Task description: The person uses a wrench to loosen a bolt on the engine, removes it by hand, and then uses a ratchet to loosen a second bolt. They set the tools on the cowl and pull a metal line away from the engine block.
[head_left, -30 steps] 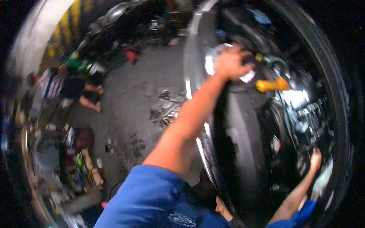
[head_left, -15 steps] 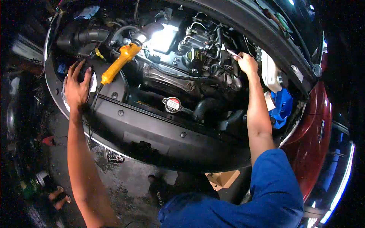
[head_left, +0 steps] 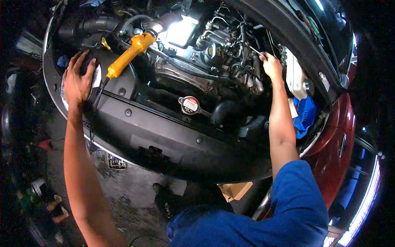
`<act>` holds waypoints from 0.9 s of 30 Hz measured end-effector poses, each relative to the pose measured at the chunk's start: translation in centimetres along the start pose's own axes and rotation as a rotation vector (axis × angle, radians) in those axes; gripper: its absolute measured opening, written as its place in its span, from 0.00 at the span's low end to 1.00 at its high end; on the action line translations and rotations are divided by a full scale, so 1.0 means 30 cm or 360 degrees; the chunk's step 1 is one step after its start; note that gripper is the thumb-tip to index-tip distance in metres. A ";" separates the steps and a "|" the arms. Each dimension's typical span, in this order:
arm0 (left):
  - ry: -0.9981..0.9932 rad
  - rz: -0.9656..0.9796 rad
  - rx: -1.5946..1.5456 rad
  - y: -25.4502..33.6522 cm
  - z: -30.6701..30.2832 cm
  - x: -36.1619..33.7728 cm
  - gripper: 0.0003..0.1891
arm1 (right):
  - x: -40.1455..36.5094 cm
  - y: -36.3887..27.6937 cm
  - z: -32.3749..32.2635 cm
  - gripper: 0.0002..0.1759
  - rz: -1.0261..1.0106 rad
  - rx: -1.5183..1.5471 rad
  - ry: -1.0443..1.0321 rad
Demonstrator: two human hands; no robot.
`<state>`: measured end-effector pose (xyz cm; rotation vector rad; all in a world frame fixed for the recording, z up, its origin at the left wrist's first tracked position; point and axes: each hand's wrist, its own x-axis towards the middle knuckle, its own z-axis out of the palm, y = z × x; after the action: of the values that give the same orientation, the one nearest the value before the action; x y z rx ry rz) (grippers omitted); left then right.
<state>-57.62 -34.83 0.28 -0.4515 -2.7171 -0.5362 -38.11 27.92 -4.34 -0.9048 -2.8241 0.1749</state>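
Note:
My left hand point(head_left: 78, 80) lies with fingers spread on the front left of the engine bay, over a white sheet-like piece point(head_left: 97, 77) that shows at its edge. Beside it, a yellow work lamp point(head_left: 128, 57) leans on the engine, its lit head turned to the bright engine cover point(head_left: 181, 35). Over at the right of the engine point(head_left: 216, 53), my right hand point(head_left: 271, 66) is closed around a thin, light rod-like tool point(head_left: 256, 50). The tool points up and left among the hoses and pipes. Its handle is hidden in my fingers.
The radiator cap point(head_left: 189, 105) sits near the black front panel point(head_left: 173, 142). A white reservoir point(head_left: 294, 74) and a blue funnel-like piece point(head_left: 304, 115) stand right of my forearm. Below on the floor are a cardboard box point(head_left: 236, 190) and a tool tray point(head_left: 117, 161).
The view has shifted slightly. My right hand still holds the thin tool, whose angle has changed to a steeper slant. My left hand stays in place on the front left.

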 end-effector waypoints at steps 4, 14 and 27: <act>-0.0039 -0.0025 -0.0026 0.004 -0.011 0.001 0.28 | 0.041 0.054 0.055 0.16 -0.0284 0.0028 0.0085; 0.0019 0.0024 0.0010 -0.024 0.016 0.008 0.26 | 0.116 0.054 0.090 0.12 -0.0402 -0.0090 0.0077; -0.0011 -0.0001 -0.0179 0.009 0.001 0.006 0.24 | 0.162 0.072 0.138 0.11 -0.0748 -0.0012 0.0143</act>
<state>-57.68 -34.53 0.40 -0.4815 -2.7030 -0.6912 -41.58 32.26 -8.12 -0.2235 -2.8563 0.0581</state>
